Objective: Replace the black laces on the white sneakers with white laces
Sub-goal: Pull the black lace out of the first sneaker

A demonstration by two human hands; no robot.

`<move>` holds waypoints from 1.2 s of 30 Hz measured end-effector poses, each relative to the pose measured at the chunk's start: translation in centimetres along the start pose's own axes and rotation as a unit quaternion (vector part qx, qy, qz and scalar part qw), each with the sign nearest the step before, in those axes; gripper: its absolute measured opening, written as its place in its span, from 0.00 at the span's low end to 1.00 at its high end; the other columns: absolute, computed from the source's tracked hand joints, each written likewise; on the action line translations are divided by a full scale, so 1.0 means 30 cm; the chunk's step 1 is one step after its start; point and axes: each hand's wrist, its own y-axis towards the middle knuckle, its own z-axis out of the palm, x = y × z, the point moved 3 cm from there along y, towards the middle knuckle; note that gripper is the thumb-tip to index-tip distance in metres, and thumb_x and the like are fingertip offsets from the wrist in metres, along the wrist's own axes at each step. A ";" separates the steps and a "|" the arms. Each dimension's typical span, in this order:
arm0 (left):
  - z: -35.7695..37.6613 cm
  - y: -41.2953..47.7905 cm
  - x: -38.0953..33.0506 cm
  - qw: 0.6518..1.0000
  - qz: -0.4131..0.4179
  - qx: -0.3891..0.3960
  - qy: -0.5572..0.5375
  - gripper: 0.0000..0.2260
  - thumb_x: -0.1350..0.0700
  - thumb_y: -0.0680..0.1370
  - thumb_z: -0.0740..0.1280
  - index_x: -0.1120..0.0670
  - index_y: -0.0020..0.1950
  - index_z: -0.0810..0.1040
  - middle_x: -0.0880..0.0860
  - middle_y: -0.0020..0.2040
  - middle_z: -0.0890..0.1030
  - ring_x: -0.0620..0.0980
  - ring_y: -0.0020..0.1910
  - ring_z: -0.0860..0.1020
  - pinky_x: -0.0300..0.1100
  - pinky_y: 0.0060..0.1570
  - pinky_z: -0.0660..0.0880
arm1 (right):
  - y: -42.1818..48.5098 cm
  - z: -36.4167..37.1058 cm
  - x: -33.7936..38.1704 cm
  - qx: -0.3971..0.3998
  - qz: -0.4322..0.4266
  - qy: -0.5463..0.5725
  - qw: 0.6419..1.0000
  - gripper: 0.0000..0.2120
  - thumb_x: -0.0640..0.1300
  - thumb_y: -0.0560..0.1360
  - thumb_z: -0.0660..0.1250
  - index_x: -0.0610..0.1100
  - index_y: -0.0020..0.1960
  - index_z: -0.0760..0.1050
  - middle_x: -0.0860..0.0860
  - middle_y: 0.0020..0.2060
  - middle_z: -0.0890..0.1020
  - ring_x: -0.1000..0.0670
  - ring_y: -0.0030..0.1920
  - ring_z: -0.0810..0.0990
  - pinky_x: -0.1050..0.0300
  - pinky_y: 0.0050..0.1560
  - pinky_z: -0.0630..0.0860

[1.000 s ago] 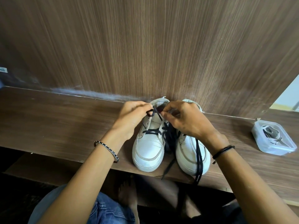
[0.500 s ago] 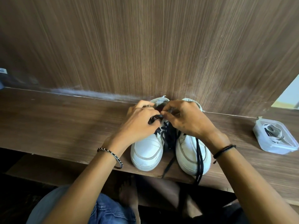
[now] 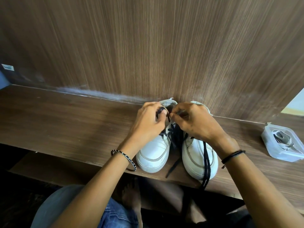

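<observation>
Step in hand: unlacing, judged early.
- White sneakers [image 3: 153, 153]: smooth, leather-like, round-toed; lower centre, on a wood-grain shelf [image 3: 65, 120].
- Left hand [image 3: 148, 124], right hand [image 3: 199, 125]: fingers curled, each pinching the flat black lace [image 3: 169, 118] at the top eyelets.
- Next: draw the lace free, eyelet by eyelet.
- White laces [image 3: 282, 139]: coiled in a clear plastic tub [image 3: 269, 150], right edge.

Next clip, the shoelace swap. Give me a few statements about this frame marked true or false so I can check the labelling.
1. The left hand and the right hand both grip a black lace at the top of the left sneaker. True.
2. The clear container holds black laces. False: the laces in it are white laces.
3. A loose black lace hangs over the front edge of the shelf. True.
4. The sneakers lie on their sides. False: the left sneaker and the right sneaker stand on their soles, side by side.
</observation>
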 end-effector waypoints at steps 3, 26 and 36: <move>-0.033 0.009 0.013 0.940 -0.210 -0.065 -0.262 0.08 0.57 0.82 0.66 0.54 0.44 0.81 0.48 0.32 0.83 0.42 0.31 0.80 0.44 0.40 0.77 | -0.001 0.003 0.003 0.004 0.002 0.003 1.000 0.04 0.42 0.79 0.69 0.43 0.50 0.83 0.52 0.46 0.85 0.55 0.46 0.83 0.62 0.50 0.79; -0.058 -0.005 0.003 0.966 0.108 0.170 0.164 0.04 0.46 0.81 0.68 0.41 0.49 0.82 0.45 0.38 0.76 0.41 0.38 0.72 0.43 0.49 0.60 | 0.001 -0.005 0.002 0.019 0.009 0.000 1.000 0.04 0.44 0.80 0.70 0.45 0.51 0.83 0.54 0.46 0.84 0.56 0.47 0.83 0.69 0.47 0.76; -0.025 -0.023 -0.042 0.946 0.113 0.080 0.294 0.09 0.56 0.78 0.64 0.45 0.53 0.80 0.47 0.47 0.78 0.55 0.48 0.80 0.43 0.42 0.62 | 0.003 -0.002 0.008 0.020 0.001 -0.006 1.000 0.05 0.43 0.79 0.69 0.44 0.51 0.83 0.53 0.45 0.85 0.56 0.46 0.83 0.75 0.45 0.73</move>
